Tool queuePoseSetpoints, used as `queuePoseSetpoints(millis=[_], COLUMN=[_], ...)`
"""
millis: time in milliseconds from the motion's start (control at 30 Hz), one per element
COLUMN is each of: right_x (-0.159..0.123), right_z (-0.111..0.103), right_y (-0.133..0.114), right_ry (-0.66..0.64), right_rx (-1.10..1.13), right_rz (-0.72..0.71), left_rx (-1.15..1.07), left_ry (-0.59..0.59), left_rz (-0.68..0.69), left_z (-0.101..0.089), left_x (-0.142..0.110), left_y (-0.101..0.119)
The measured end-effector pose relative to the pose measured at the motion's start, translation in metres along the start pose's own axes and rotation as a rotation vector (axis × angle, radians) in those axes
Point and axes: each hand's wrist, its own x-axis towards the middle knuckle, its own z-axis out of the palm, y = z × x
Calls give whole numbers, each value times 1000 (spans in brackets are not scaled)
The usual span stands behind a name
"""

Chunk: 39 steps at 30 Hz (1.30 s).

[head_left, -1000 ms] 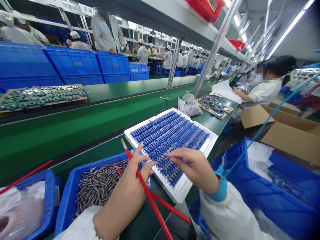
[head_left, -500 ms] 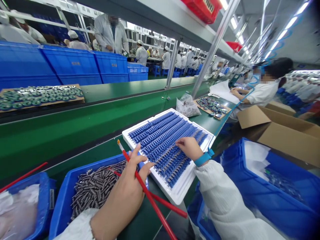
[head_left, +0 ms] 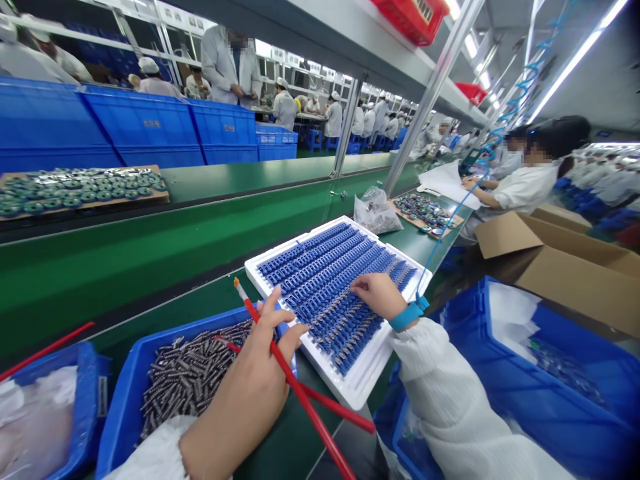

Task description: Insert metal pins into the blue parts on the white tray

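Observation:
My left hand (head_left: pixel 253 380) holds a red-handled paintbrush (head_left: pixel 310 408), its bristle tip pointing up and away. A second red stick (head_left: pixel 340 415) crosses under it; the palm hides how it is held. My right hand (head_left: pixel 379 295), with a blue wrist strap (head_left: pixel 409 316), pinches thumb and finger together over the tray. Anything between those fingertips is too small to name. Under both hands lies a white foam tray (head_left: pixel 357 393) with rows of blue plastic pieces (head_left: pixel 320 267). Silvery parts sit in the rows nearer me.
Left of the tray, a blue bin (head_left: pixel 117 400) holds many dark ridged metal pieces (head_left: pixel 183 373). A plastic bag (head_left: pixel 376 212) and a board of small parts (head_left: pixel 425 212) lie beyond. At right are a blue crate (head_left: pixel 550 353) and an open carton (head_left: pixel 575 273). A co-worker (head_left: pixel 525 180) sits farther along.
Both hands stay in place over the tray and bin. The coiled blue cord at upper right has swung and hangs differently. The view has shifted slightly.

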Motion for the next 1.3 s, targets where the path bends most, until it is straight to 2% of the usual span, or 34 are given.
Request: queuePoseSetpoints(millis=[200, 300, 467, 633, 700, 767, 833, 900, 1000, 1133, 1200, 1300], right_x=[2, 6, 14, 7, -3, -16, -26, -31, -27, -18, -16, -15], right_z=[-6, -7, -5, -16, -23, -26, -18, 0, 33, 59, 60, 53], right_y=[-11, -16, -18, -17, -30, -57, -95, -134, -174, -186, -184, -180], right_ry=[-71, -106, -134, -64, 20, 68, -8, -170, -292, -333, -342, -327], right_rx=[-65, -95, -117, -113, -119, -120, -96, -83, -134, -171, -158, -75], right_rz=[30, 48, 58, 26, 1, -85, -284, -508, -673, -730, -725, -694], left_rx=[48, 95, 200, 347, 381, 401, 410, 409, 398, 321, 302, 306], left_ry=[-12, -36, -38, -168, -241, -330, -397, -434, -444, -492, -488, -387], left_rz=[7, 23, 23, 123, 130, 139, 166, 166, 106, 6, 9, 23], left_z=[-1, -8, -38, -72, -78, -78, -73, -66, -61, -67, -67, -59], left_x=[-4, -4, -1, -4, -8, -14, -19, -25, -30, -31, -32, -38], left_y=[-5, -12, -35, -55, -56, -54, -52, -49, -46, -46, -49, -55])
